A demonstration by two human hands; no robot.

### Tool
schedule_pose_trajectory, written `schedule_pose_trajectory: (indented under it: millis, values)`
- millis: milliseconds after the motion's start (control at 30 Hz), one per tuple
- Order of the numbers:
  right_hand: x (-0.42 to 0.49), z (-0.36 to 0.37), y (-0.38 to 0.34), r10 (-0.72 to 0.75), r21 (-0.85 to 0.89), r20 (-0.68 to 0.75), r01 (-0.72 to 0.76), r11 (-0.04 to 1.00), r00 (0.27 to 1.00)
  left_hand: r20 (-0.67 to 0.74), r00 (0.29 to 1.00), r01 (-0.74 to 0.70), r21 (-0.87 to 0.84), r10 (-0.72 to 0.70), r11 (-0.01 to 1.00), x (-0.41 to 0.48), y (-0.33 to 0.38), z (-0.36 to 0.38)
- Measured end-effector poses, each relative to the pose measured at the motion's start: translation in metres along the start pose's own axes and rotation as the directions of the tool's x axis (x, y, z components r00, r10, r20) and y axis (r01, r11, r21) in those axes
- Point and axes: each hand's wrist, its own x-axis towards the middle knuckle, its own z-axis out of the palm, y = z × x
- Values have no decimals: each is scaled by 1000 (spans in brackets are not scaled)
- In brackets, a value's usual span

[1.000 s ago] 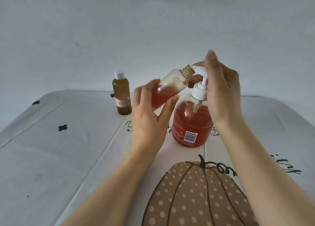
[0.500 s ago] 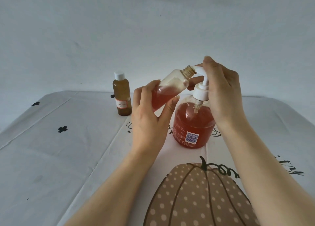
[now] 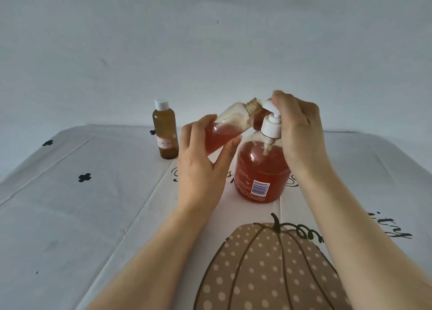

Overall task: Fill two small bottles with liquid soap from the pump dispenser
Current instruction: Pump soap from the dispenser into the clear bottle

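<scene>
Neck of small bottle (image 3: 230,120) sits tilted at spout (image 3: 265,105) to catch soap (image 3: 219,139); left hand (image 3: 201,169) clamps round it. Right hand (image 3: 297,132) curls over pump dispenser (image 3: 261,174) head, apparently pressing.

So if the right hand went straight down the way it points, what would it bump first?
The white pump top: the right hand has its fingers curled over it. Under that sits the white collar on the big soap bottle, so the top would probably stop there.

Tilted small bottle (image 3: 224,127) in left hand (image 3: 201,172) meets pump dispenser (image 3: 261,169); right hand (image 3: 299,127) grips its pump.
</scene>
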Motion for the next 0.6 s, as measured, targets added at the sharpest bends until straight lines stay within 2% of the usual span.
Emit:
schedule_pose_trajectory:
  millis: [167, 433, 600]
  values:
    - [0, 1, 2, -19, -75, 6, 19, 997, 1000, 0, 1000, 10, -2, -10, 1000, -2, 0, -2]
    - [1, 0, 0, -42, -29, 7, 42, 999, 999, -11, 1000, 1, -25, -1, 1000, 0, 6, -2]
    - [0, -2, -7, -31, -66, 21, 32, 997, 999, -19, 1000, -5, -14, 4, 1000, 1, 8, -2]
